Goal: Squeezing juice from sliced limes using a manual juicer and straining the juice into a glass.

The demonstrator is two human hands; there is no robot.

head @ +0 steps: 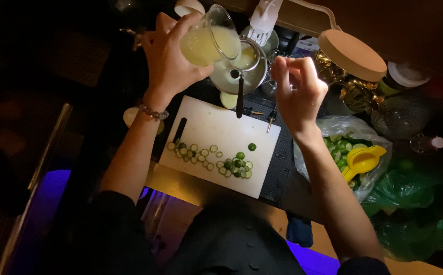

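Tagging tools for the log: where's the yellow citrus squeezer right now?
Head view, right side: the yellow citrus squeezer lies on the clear bag of limes, below the right hand.

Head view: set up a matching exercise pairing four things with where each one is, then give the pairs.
1. clear glass pitcher of pale juice
2. yellow hand citrus squeezer
3. sliced green lime pieces
4. small metal strainer

A. on the white cutting board
B. over the metal bowl
C. tilted in the left hand
D. on the clear plastic bag

Pairs: 1-C, 2-D, 3-A, 4-B
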